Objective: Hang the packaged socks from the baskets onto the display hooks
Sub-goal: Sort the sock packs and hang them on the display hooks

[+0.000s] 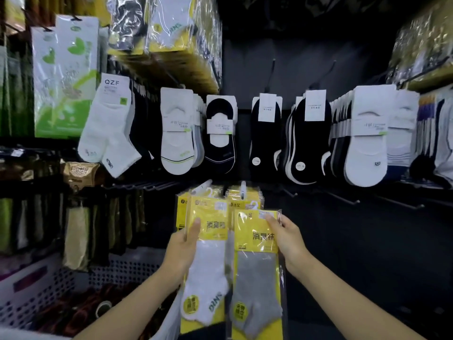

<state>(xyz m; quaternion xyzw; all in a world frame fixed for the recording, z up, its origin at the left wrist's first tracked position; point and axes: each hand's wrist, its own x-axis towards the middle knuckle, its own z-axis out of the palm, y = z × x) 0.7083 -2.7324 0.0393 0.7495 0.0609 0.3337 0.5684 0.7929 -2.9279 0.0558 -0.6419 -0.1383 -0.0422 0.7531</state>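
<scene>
Now our left hand (186, 244) grips the white pack (206, 261), right hand (286, 238) the grey pack (257, 271); miss the hook (243, 190) above, it drops.

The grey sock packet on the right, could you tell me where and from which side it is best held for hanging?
Grip the grey sock packet by its upper right edge, coming from the right, as the right hand does now. The flat yellow card stiffens the top, the hang hole stays free, and the white sock packet in the left hand crowds its left side.
</scene>
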